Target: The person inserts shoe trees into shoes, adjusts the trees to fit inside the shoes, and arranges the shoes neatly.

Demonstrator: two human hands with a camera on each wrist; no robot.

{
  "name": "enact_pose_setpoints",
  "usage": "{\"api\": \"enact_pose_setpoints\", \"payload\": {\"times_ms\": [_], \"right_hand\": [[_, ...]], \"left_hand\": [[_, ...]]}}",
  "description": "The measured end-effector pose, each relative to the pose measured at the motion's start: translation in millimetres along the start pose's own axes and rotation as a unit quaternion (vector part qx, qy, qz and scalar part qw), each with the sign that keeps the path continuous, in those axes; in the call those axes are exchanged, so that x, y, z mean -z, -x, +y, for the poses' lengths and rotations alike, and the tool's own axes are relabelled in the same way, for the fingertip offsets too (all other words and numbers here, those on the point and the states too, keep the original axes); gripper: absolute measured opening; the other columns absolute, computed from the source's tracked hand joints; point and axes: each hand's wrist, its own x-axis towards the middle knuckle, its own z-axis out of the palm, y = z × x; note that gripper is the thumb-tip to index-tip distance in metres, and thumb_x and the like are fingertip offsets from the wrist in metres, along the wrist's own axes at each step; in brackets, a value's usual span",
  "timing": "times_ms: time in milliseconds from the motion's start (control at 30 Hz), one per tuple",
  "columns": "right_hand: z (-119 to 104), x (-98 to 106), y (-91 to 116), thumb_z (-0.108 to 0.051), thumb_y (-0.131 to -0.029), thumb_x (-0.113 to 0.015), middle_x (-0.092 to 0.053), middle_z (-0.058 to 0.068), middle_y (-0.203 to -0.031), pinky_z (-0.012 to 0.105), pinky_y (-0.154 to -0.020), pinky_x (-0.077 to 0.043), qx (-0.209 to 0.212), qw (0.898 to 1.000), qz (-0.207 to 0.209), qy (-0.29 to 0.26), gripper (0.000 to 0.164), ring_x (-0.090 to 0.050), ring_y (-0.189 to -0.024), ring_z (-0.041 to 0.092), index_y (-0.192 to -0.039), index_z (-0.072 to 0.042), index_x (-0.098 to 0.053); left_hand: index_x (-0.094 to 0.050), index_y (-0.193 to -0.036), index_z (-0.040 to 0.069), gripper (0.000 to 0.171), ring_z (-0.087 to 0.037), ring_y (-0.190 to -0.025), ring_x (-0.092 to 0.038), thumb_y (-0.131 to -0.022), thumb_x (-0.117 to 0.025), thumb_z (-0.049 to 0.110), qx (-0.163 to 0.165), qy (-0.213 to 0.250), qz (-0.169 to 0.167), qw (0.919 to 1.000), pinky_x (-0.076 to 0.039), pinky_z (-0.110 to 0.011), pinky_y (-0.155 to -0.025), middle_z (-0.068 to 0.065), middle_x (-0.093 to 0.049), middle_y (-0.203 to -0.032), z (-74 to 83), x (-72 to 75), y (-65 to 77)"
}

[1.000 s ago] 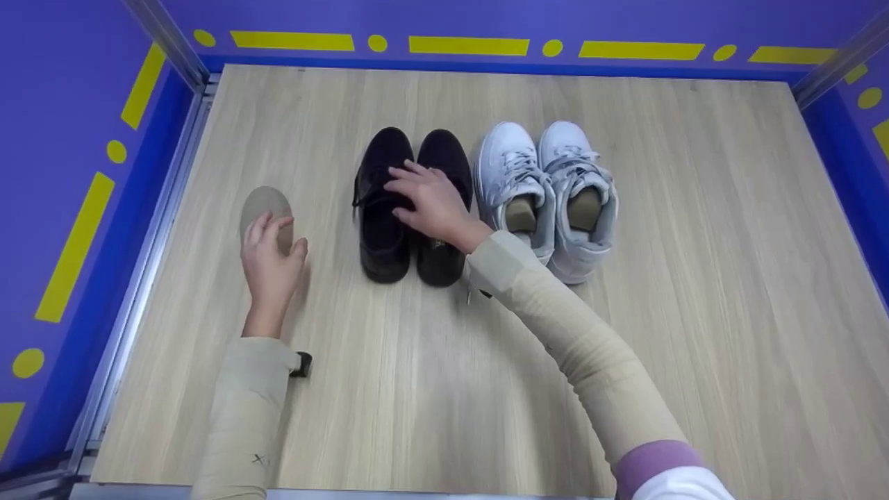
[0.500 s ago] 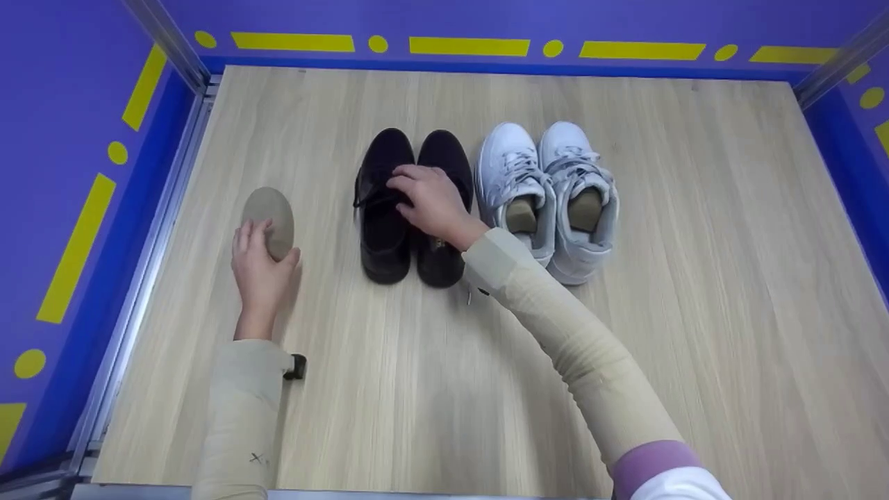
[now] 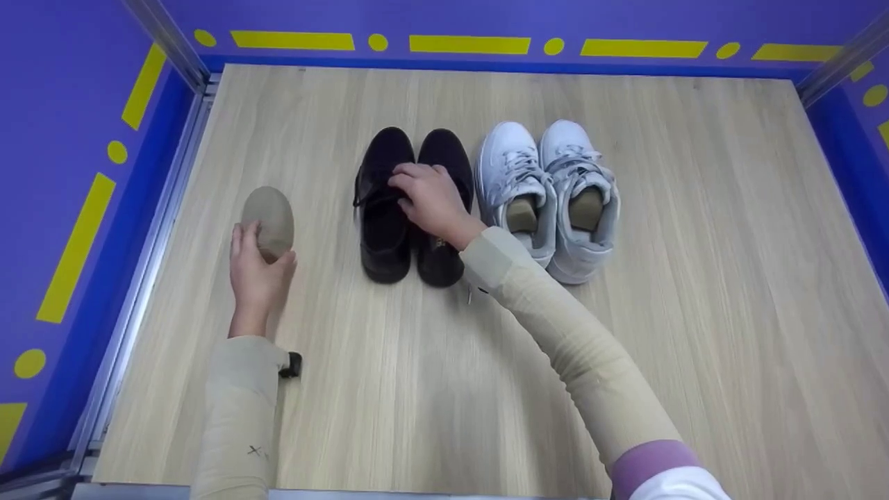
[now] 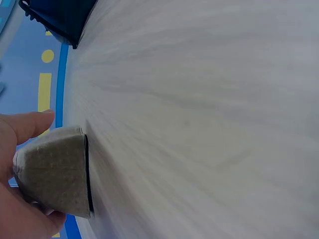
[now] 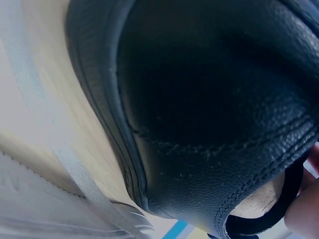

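A beige-grey, round-nosed shoe insert (image 3: pixel 269 212) lies at the left of the wooden board. My left hand (image 3: pixel 255 269) pinches its near end, with thumb and fingers on opposite sides in the left wrist view. Two black lace-up shoes, a left one (image 3: pixel 389 149) and a right one (image 3: pixel 444 149), stand side by side, toes pointing away. My right hand (image 3: pixel 434 203) grips the right black shoe near its laces, fingers curled. In the right wrist view, black leather (image 5: pixel 199 99) fills much of the frame, and fingertips (image 5: pixel 303 206) meet the rim of the opening. My hand partly hides that opening.
Two white sneakers (image 3: pixel 512 149) stand right of the black shoes, with brown inserts (image 3: pixel 585 208) inside. Purple-blue walls (image 3: pixel 444 17) with yellow marks border the wooden board (image 3: pixel 708 243) at the back and sides. A metal rail (image 3: pixel 142 305) runs along its left edge.
My left hand has drawn slightly back and left, from above the insert to its near end, and now pinches it. My right hand's fingers have curled in over the black shoe. The shoes stay put.
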Motion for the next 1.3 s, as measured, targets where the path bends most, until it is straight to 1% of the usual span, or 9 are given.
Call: {"api": "enact_pose_setpoints", "payload": {"times_ms": [200, 333, 400, 567, 667, 867, 1133, 1300], "right_hand": [[-1, 0, -1, -0.015, -0.080, -0.058, -0.056, 0.003, -0.118, 0.040, -0.090, -0.035, -0.002, 1.000, 0.006, -0.006, 0.026, -0.051, -0.112, 0.017, -0.105, -0.010, -0.063], [-1, -1, -1, -0.015, -0.080, -0.058, -0.058, 0.003, -0.115, 0.039, -0.088, -0.036, 0.003, 1.000, 0.024, -0.008, 0.022, -0.053, -0.109, 0.017, -0.100, -0.009, -0.065], [-1, -2, -1, -0.014, -0.080, -0.058, -0.059, 0.003, -0.113, 0.039, -0.086, -0.037, 0.007, 0.999, 0.032, -0.008, 0.019, -0.054, -0.107, 0.017, -0.097, -0.009, -0.065], [-1, -4, -1, -0.014, -0.079, -0.059, -0.060, 0.003, -0.109, 0.039, -0.084, -0.038, 0.008, 0.999, 0.048, -0.008, 0.015, -0.056, -0.102, 0.018, -0.091, -0.009, -0.066], [-1, -4, -2, -0.013, -0.078, -0.059, -0.060, 0.002, -0.107, 0.038, -0.083, -0.039, 0.009, 0.998, 0.056, -0.008, 0.013, -0.058, -0.099, 0.018, -0.088, -0.009, -0.066], [-1, -4, -2, -0.012, -0.077, -0.060, -0.060, 0.002, -0.105, 0.038, -0.082, -0.039, 0.012, 0.998, 0.062, -0.009, 0.011, -0.058, -0.096, 0.018, -0.086, -0.009, -0.066], [-2, -4, -1, -0.013, -0.077, -0.060, -0.059, 0.002, -0.107, 0.038, -0.084, -0.038, 0.010, 0.999, 0.047, 0.002, 0.012, -0.058, -0.097, 0.018, -0.087, -0.009, -0.065], [-2, -6, -1, -0.012, -0.077, -0.060, -0.059, 0.001, -0.105, 0.038, -0.083, -0.038, 0.009, 0.999, 0.052, 0.009, 0.010, -0.059, -0.095, 0.017, -0.085, -0.010, -0.065]], "left_hand": [[-0.017, -0.142, 0.014, 0.070, -0.033, -0.135, -0.010, -0.084, -0.057, 0.017, 0.003, 0.017, -0.001, 0.9999, -0.016, -0.044, -0.108, -0.013, 0.000, -0.149, -4.7, 1.7, -0.3], [-0.019, -0.141, 0.012, 0.067, -0.032, -0.135, -0.012, -0.085, -0.056, 0.018, 0.002, 0.012, 0.003, 0.9999, -0.017, -0.043, -0.108, -0.013, -0.005, -0.149, -5.6, 2.3, -0.5], [-0.021, -0.140, 0.011, 0.066, -0.030, -0.135, -0.016, -0.085, -0.057, 0.018, 0.006, 0.009, 0.009, 0.9999, -0.019, -0.042, -0.108, -0.012, -0.011, -0.148, -5.3, 2.8, -0.7], [-0.029, -0.137, 0.011, 0.064, -0.029, -0.128, -0.033, -0.082, -0.060, 0.020, 0.019, 0.003, 0.032, 0.9993, -0.029, -0.039, -0.104, -0.014, -0.034, -0.140, -2.2, 5.2, -0.3], [-0.033, -0.135, 0.012, 0.062, -0.028, -0.124, -0.038, -0.081, -0.062, 0.021, 0.021, -0.001, 0.043, 0.9989, -0.032, -0.039, -0.101, -0.014, -0.041, -0.135, 0.2, 7.0, 0.9], [-0.040, -0.132, 0.013, 0.060, -0.030, -0.121, -0.042, -0.078, -0.065, 0.023, 0.009, -0.022, 0.052, 0.9984, -0.034, -0.041, -0.099, -0.014, -0.047, -0.131, 5.3, 9.8, 3.2], [-0.045, -0.129, 0.015, 0.060, -0.031, -0.118, -0.045, -0.075, -0.068, 0.027, -0.006, -0.038, 0.046, 0.9982, -0.036, -0.042, -0.096, -0.013, -0.050, -0.128, 15.7, 12.7, 7.8], [-0.046, -0.129, 0.015, 0.061, -0.032, -0.116, -0.047, -0.074, -0.069, 0.028, -0.019, -0.042, 0.043, 0.9980, -0.037, -0.043, -0.094, -0.014, -0.052, -0.125, 25.0, 14.6, 11.5]]}}
